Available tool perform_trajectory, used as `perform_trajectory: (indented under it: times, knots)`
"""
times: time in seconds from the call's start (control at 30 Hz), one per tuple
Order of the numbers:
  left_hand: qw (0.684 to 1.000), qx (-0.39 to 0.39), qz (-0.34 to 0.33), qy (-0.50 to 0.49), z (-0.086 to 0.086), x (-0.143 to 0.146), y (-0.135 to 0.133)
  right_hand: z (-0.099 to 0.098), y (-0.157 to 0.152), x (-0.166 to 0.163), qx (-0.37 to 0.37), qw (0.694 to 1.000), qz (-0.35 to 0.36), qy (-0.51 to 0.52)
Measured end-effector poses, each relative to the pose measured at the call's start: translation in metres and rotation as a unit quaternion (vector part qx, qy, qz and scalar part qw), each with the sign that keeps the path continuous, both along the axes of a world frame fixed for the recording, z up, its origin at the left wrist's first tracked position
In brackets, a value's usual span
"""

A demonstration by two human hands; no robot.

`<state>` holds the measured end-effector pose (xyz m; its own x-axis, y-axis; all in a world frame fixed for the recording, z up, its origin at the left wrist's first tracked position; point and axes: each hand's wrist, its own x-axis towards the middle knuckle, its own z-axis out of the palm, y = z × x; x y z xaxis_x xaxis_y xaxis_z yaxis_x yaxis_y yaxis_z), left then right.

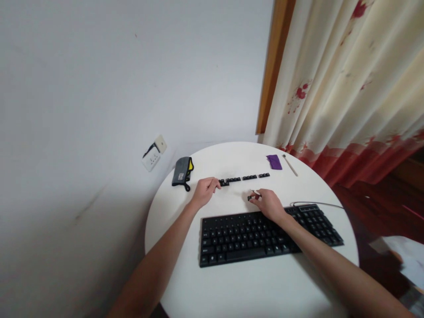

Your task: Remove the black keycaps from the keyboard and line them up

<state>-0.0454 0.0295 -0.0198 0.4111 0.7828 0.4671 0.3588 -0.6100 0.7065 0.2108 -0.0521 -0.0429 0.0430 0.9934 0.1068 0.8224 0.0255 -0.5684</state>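
Head view: beyond the keyboard [236, 236], the right hand [267, 204] pinches a keycap [249, 198]; left hand [205, 191], half-curled, grip unclear, meets a keycap row [250, 177]; grey pouch [180, 170] shows yellow, farther left.

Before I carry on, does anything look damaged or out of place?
Yes: loose keys lie lined up on the table, beyond the keyboard, instead of on it. The keyboard's far row looks bare, as if stripped.

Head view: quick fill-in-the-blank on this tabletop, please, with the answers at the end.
The hand at one end of the keycap row is the ____ one.
The arm crossing over the keyboard is the ____ one.
The cloth beside the thin stick is ____ in color.
Missing words: left; right; purple.
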Motion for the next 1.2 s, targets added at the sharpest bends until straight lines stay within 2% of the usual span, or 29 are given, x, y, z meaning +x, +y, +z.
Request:
perform_trajectory:
  times: [0.2, 0.43, 0.67, 1.2]
  knots:
    - [1.000, -0.003, 0.022, 0.004, -0.002, -0.005, 0.004, 0.006, 0.032, -0.026, -0.039, 0.998, 0.008, -0.044]
    - [1.000, 0.002, 0.026, 0.014, 0.002, -0.007, 0.004, 0.001, 0.057, -0.050, -0.035, 0.997, 0.010, -0.070]
    - [1.000, -0.002, 0.024, 0.011, 0.002, -0.009, 0.006, -0.005, 0.068, -0.056, -0.028, 0.996, -0.011, -0.078]
    - [0.999, 0.007, 0.024, 0.024, 0.000, -0.008, 0.007, -0.005, 0.076, -0.060, -0.052, 0.995, -0.037, -0.078]
